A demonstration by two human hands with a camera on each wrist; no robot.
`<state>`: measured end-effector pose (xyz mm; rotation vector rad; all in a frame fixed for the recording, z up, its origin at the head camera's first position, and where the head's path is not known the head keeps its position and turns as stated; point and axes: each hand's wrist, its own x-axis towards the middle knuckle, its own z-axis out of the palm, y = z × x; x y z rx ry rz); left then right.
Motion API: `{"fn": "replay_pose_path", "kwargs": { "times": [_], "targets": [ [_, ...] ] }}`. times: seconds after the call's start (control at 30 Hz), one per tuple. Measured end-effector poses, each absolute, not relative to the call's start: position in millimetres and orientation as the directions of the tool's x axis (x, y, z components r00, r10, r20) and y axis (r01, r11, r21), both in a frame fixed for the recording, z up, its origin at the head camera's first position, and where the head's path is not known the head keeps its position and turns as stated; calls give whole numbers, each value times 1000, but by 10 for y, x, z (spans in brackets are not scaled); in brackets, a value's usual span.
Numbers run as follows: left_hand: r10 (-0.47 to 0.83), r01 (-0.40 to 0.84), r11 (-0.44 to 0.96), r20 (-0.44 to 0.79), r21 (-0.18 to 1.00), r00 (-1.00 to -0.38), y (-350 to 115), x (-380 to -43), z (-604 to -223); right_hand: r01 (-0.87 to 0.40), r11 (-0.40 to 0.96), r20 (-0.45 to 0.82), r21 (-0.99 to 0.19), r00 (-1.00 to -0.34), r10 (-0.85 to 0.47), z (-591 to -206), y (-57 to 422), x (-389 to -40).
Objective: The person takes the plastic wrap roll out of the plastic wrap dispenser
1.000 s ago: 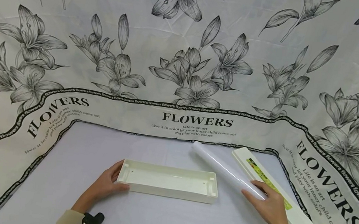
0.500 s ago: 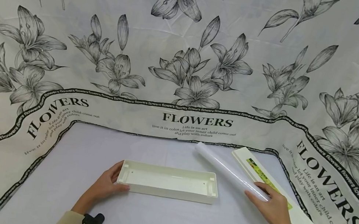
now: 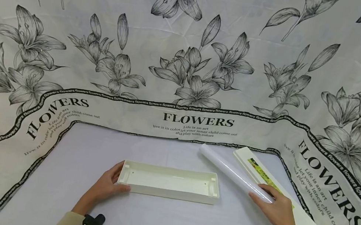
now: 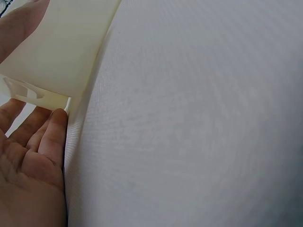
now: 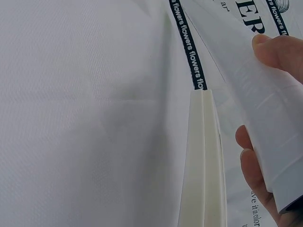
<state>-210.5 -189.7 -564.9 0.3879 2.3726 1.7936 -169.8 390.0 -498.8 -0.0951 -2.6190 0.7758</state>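
A long cream plastic box (image 3: 168,192) stands on the white cloth, its hollow side facing up. My left hand (image 3: 107,184) holds its left end, thumb along the front wall and fingers at the end wall. In the left wrist view, fingertips (image 4: 57,118) touch the box's slotted end. To the right, my right hand (image 3: 274,208) grips the near end of a glossy roll of cling film (image 3: 230,172) between thumb and fingers. In the right wrist view, the roll (image 5: 265,113) hangs above the cloth, its dark hollow end showing at the lower right.
A long cream lid (image 3: 303,219) with a yellow-green label (image 3: 265,176) lies slanted at the right, partly behind the right hand and across the cloth's black border. Beyond the white tabletop (image 3: 154,221) rises a flower-printed cloth (image 3: 189,35).
My right hand has shifted slightly rightward with the roll of cling film. The left hand, the box and the lid have stayed in place.
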Motion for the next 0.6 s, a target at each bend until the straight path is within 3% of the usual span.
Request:
{"fn": "replay_pose_path", "kwargs": {
  "times": [0.6],
  "targets": [
    [291, 115, 253, 38, 961, -956, -1890, -2098, -5639, -42, 845, 363, -533, -913, 184, -5051, 3949, -1688]
  ]
}}
